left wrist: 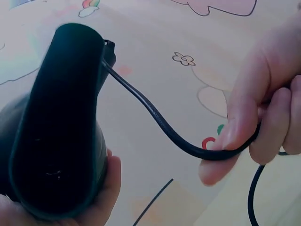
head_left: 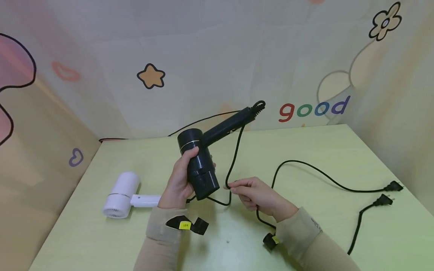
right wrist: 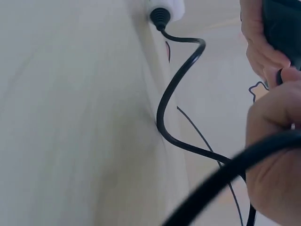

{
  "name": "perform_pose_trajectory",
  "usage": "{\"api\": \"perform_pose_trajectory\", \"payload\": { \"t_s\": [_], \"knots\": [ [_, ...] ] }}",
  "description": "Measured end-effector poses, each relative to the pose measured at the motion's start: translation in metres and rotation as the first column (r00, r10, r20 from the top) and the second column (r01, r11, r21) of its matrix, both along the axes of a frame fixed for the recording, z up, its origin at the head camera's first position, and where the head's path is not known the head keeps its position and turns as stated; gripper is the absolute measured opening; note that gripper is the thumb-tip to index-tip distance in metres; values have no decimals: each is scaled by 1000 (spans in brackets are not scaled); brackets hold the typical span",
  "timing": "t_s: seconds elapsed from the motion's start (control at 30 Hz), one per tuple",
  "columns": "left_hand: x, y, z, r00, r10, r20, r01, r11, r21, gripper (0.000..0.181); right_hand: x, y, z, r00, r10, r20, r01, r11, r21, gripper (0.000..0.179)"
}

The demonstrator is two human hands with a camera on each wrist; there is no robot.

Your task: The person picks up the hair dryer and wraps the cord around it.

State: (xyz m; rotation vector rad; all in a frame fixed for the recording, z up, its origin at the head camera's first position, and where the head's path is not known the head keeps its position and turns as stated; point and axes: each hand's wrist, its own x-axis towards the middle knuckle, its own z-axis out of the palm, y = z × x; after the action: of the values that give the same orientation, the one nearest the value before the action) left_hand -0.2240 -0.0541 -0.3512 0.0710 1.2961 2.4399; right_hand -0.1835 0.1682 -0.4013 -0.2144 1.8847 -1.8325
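My left hand (head_left: 177, 182) grips a black hair dryer (head_left: 203, 171) round its barrel, lifted above the table. The dryer's handle slants up and to the right. From the handle end, a black cord (head_left: 236, 154) loops down to my right hand (head_left: 259, 195), which pinches it between thumb and fingers. The left wrist view shows this cord (left wrist: 160, 117) bending into the right fingers (left wrist: 242, 117). Left of the left hand, a white hair dryer (head_left: 123, 190) lies on the table, its handle end partly hidden behind that hand.
Two black plugs (head_left: 393, 186) lie at the table's right side, each with a trailing cord (head_left: 312, 165). A cord leaves the white dryer (right wrist: 178, 7) in the right wrist view. A patterned cloth (head_left: 217, 56) stands behind the pale green table (head_left: 305, 146). Another thin cable (head_left: 203, 119) runs along the back.
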Motion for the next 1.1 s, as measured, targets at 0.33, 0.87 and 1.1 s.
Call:
{"api": "perform_pose_trajectory", "payload": {
  "t_s": [0.33,0.87,1.1],
  "knots": [
    [10,-11,12,981,-168,-92,165,985,-42,50,-22,16,16,989,51,136,-61,996,69,41],
    [16,-29,17,920,-347,-183,346,937,-41,43,-54,45,50,993,115,-2,-109,947,303,29],
    [20,-37,23,899,-371,-234,354,928,-114,42,-63,61,75,980,102,-169,-47,951,304,20]
  ]
}}
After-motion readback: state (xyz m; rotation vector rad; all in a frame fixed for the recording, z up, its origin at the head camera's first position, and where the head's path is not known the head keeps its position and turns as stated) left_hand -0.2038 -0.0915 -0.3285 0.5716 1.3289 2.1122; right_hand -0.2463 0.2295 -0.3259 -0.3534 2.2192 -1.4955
